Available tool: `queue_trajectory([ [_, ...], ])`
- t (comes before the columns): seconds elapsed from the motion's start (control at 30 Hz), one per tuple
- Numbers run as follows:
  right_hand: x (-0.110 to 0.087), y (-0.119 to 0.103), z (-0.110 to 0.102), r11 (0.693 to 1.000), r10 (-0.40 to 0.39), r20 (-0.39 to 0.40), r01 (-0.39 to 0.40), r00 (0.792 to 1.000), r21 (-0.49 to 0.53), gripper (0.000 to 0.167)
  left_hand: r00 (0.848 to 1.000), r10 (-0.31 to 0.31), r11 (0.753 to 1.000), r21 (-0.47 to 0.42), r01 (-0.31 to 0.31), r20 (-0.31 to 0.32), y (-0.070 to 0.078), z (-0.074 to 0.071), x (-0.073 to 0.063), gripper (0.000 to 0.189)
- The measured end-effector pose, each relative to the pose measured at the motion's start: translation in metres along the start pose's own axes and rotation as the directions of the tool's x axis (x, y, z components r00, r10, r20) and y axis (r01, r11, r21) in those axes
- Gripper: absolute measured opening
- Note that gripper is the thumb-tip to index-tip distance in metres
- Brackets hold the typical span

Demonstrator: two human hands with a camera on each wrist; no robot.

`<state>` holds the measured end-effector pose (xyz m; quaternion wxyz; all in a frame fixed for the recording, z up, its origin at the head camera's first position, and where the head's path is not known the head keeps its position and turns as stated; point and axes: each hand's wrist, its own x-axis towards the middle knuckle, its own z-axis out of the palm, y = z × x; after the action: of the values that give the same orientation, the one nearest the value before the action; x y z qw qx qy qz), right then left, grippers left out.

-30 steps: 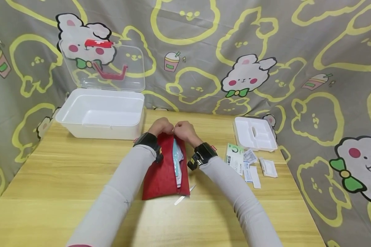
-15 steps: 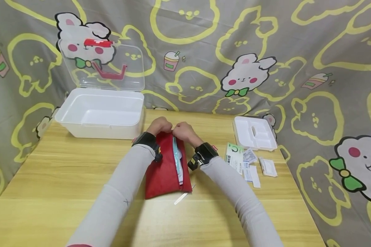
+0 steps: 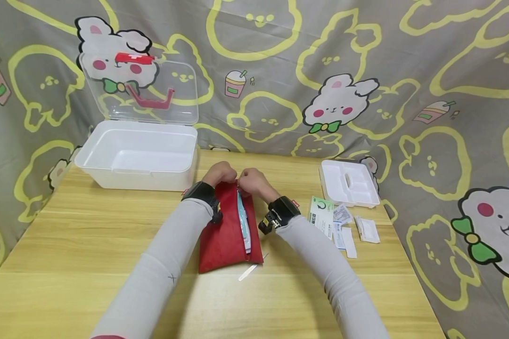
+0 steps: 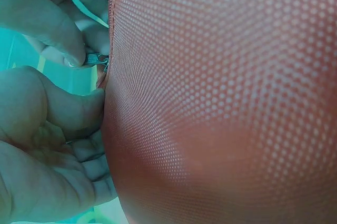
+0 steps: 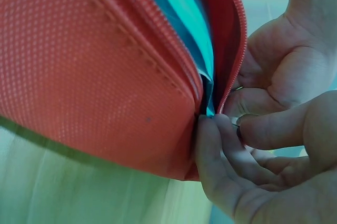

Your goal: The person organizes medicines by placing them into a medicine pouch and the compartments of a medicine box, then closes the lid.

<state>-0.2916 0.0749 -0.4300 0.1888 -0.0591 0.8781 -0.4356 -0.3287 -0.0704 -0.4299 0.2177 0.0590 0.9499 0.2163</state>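
A red zippered pouch [image 3: 222, 240] is held at its far end by both hands, its zip gaping along the right side. Through the gap shows a light blue packet [image 5: 192, 19] with white items beside it. My left hand [image 3: 222, 174] grips the pouch's far edge, the thumb pressing the fabric in the left wrist view. Just to its right, my right hand [image 3: 254, 182] pinches the small metal zipper pull [image 4: 95, 59] at the end of the zip. Under the pouch's near right corner lies a slim, pale metal tool [image 3: 248, 272], partly covered.
An open white first-aid box [image 3: 140, 155] with a raised clear lid stands at the back left. To the right sit a white compartment tray [image 3: 335, 181], a green-and-white box [image 3: 321, 219], several small packets [image 3: 342, 214] and a white wrapped pack [image 3: 368, 230]. A patterned curtain [image 3: 271, 56] hangs behind.
The near end of the pouch has swung slightly to the right, covering more of the slim tool. Both hands have stayed at its far end.
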Motion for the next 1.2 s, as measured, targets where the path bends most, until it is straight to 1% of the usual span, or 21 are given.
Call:
queue_trajectory([
  [0.13, 0.000, -0.002, -0.002, 1.000, -0.005, 0.008, 0.005, 1.000, 0.024, 0.012, 1.000, 0.005, 1.000, -0.002, -0.005, 0.005, 0.001, -0.002, -0.002, 0.014],
  [0.2, -0.001, -0.003, -0.003, 1.000, -0.005, 0.013, 0.005, 1.000, 0.024, 0.012, 1.000, 0.012, 1.000, 0.013, -0.012, 0.003, 0.002, -0.003, -0.002, 0.013],
  [0.4, -0.002, 0.000, -0.006, 1.000, -0.011, 0.043, 0.011, 0.999, -0.015, 0.017, 1.000, 0.027, 0.999, 0.026, -0.027, 0.011, 0.002, -0.006, -0.004, 0.017],
  [0.53, -0.003, 0.004, -0.011, 0.998, -0.004, 0.056, 0.007, 0.998, -0.061, 0.010, 1.000, 0.019, 1.000, 0.018, -0.019, 0.005, 0.001, -0.007, -0.006, 0.021],
  [0.63, -0.006, 0.005, -0.015, 0.993, 0.020, 0.107, -0.008, 0.994, -0.114, 0.018, 1.000, 0.006, 1.000, 0.004, -0.006, -0.001, 0.001, -0.007, -0.008, 0.018],
  [0.7, -0.007, 0.004, -0.017, 0.989, 0.043, 0.154, -0.020, 0.987, -0.145, 0.026, 1.000, -0.003, 1.000, -0.003, 0.003, 0.000, 0.001, -0.007, -0.008, 0.016],
  [0.8, -0.009, 0.003, -0.018, 0.984, 0.065, 0.208, -0.027, 0.976, -0.177, 0.031, 1.000, -0.005, 1.000, 0.009, 0.005, 0.004, 0.002, -0.007, -0.008, 0.013],
  [0.93, -0.010, 0.001, -0.018, 0.981, 0.061, 0.222, -0.017, 0.973, -0.192, 0.032, 1.000, -0.004, 1.000, 0.010, 0.004, 0.009, 0.002, -0.006, -0.006, 0.016],
  [1.07, -0.011, 0.001, -0.016, 0.982, 0.062, 0.239, -0.016, 0.969, -0.188, 0.034, 1.000, -0.014, 1.000, -0.014, 0.015, 0.009, 0.002, -0.005, -0.006, 0.018],
  [1.2, -0.008, 0.003, -0.012, 0.974, 0.064, 0.217, -0.013, 0.974, -0.228, 0.041, 1.000, -0.005, 1.000, 0.001, 0.005, 0.010, 0.002, -0.003, -0.004, 0.015],
])
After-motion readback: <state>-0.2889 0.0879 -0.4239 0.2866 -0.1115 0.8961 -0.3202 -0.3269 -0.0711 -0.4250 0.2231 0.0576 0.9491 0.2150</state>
